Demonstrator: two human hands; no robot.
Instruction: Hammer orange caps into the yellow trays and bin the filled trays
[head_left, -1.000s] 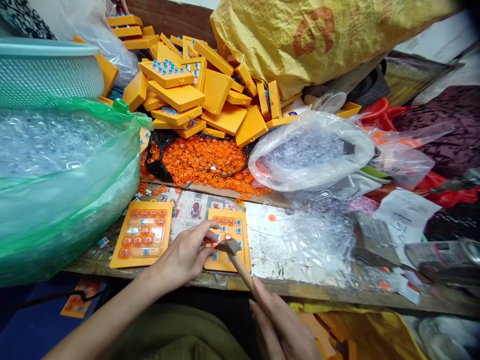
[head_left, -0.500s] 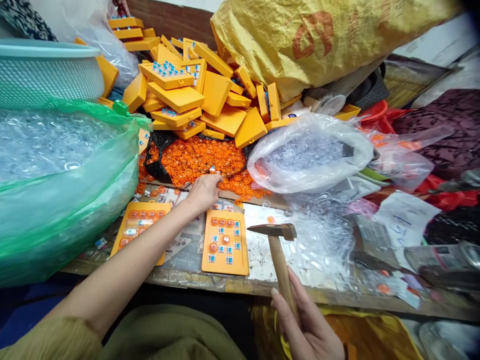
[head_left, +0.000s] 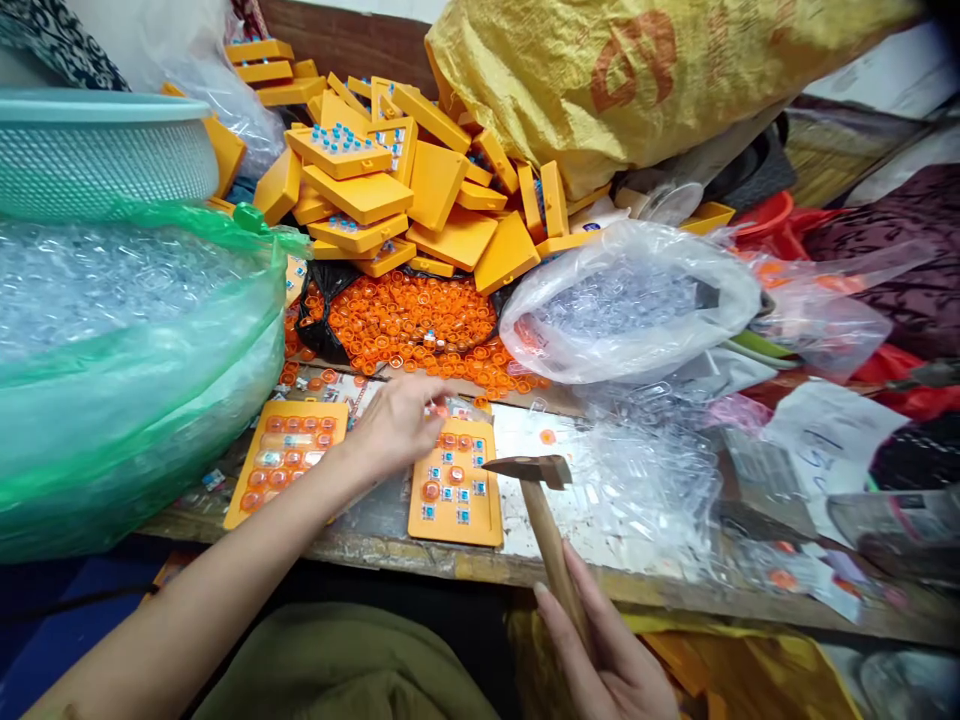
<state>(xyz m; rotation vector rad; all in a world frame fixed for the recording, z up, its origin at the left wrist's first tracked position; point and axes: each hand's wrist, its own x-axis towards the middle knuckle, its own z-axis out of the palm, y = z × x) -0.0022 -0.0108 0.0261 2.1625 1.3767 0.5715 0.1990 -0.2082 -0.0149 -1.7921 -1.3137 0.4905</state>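
Observation:
My left hand [head_left: 396,425] hovers at the top left edge of a yellow panel [head_left: 456,528], its fingers pinched on a small orange plastic cap [head_left: 438,409]. The panel lies flat near the bench edge, bearing several blue-centred switches and some orange caps. In my right hand [head_left: 611,655] is a hammer, gripped by its wooden handle [head_left: 553,545]; the metal head [head_left: 531,469] hangs over the panel's right edge. Left of it, partly behind my forearm, lies a second yellow panel [head_left: 244,500] with rows of orange caps. Loose orange caps [head_left: 412,310] are heaped behind my left hand.
Yellow panels [head_left: 442,190] are piled at the back. A green bag [head_left: 150,370] of clear pieces fills the left, below a light-blue basket [head_left: 97,150]. A white bag [head_left: 630,290] and scattered clear plastic pieces [head_left: 645,480] lie to the right, under a large yellow sack [head_left: 540,90].
My left hand has drawn back from the orange cap heap toward the panel, an orange cap now showing at its fingertips. The hammer has shifted slightly left, closer over the panel.

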